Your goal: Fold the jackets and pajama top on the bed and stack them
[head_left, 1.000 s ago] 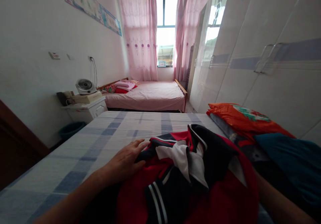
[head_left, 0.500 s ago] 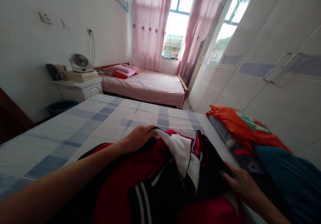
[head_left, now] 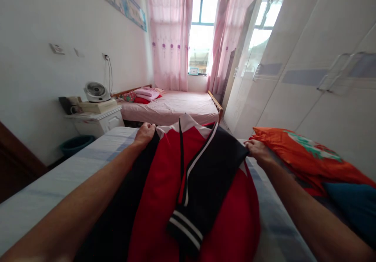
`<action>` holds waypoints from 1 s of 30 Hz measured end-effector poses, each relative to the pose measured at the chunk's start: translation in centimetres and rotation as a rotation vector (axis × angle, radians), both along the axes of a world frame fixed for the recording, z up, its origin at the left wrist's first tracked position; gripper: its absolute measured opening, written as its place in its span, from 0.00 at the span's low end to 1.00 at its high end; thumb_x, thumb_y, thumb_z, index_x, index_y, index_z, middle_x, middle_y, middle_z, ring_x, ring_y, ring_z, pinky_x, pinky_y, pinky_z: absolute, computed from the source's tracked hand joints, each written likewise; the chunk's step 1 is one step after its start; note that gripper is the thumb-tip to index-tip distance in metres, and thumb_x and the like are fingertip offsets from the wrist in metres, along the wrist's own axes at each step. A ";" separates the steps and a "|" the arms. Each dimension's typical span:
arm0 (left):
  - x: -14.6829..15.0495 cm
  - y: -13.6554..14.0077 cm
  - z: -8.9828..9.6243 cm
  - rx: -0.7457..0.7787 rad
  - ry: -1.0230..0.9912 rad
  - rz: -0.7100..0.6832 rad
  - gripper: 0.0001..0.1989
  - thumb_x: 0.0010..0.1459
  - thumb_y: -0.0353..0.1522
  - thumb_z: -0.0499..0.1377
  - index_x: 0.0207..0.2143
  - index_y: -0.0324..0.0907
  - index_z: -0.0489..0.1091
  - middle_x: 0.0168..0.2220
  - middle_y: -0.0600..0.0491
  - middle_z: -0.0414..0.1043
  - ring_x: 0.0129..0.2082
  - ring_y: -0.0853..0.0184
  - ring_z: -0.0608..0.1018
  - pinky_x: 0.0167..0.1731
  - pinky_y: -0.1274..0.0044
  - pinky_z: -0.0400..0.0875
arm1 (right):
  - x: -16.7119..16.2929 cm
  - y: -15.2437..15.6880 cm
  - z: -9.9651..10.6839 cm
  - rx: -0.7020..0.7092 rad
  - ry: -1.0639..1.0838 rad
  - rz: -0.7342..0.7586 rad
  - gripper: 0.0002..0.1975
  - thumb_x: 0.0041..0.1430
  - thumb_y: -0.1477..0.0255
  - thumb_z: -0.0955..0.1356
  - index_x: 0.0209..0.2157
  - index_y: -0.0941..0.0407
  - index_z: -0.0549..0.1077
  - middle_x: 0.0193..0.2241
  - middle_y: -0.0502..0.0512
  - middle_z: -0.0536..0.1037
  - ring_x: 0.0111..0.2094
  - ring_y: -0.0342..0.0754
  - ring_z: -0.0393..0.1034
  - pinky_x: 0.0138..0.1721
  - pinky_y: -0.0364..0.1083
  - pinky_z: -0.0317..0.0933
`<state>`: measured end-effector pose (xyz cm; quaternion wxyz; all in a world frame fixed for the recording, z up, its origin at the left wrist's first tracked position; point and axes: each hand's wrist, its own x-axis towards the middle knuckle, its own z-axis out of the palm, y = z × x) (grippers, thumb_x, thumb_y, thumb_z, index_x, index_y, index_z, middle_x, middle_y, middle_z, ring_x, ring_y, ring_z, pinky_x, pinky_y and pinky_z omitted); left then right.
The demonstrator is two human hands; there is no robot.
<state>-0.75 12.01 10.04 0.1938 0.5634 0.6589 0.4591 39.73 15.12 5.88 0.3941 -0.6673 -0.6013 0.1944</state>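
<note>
A red, black and white jacket hangs stretched between my two hands over the near bed. My left hand is closed on its left shoulder, beside the white collar area. At the opposite shoulder my right hand pinches the black fabric. One black sleeve lies folded across the front, its cuff with white stripes pointing down toward me. The other sleeve drops dark below my left forearm. A white band runs along the top of the jacket, with the collar standing up in the middle.
Under the jacket is a bed with a blue-and-white sheet. To the right lie an orange garment and a teal cloth. Beyond stand a pink bed, a nightstand with a fan, and white wardrobes.
Both hands have moved up and away from me, lifting the bunched jacket and spreading it by the shoulders. The sleeve now falls across its front. The view has tilted slightly upward.
</note>
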 end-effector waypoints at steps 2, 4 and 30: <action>0.1 -1.3 -1.7 -0.025 0.079 0.000 0.19 0.54 0.37 0.53 0.44 0.32 0.65 0.47 0.40 0.69 0.50 0.54 0.70 0.48 0.70 0.63 | -0.8 -0.9 -1.6 -0.011 -0.076 -0.006 0.14 0.53 0.69 0.60 0.36 0.65 0.70 0.32 0.63 0.75 0.32 0.48 0.71 0.38 0.48 0.63; -0.3 -4.0 -3.7 -0.044 0.182 -0.055 0.23 0.52 0.38 0.55 0.49 0.36 0.65 0.51 0.42 0.67 0.53 0.55 0.68 0.53 0.69 0.60 | -1.0 -3.6 -3.2 0.006 -0.143 0.034 0.13 0.52 0.68 0.63 0.37 0.61 0.71 0.37 0.62 0.74 0.36 0.50 0.70 0.44 0.49 0.61; -7.9 -14.0 -2.5 -0.198 0.927 0.167 0.11 0.56 0.33 0.46 0.36 0.42 0.65 0.39 0.49 0.71 0.35 0.58 0.74 0.28 0.74 0.61 | 3.8 -15.3 -2.6 -0.185 0.206 0.122 0.18 0.54 0.55 0.59 0.38 0.53 0.67 0.32 0.56 0.77 0.35 0.53 0.73 0.34 0.48 0.67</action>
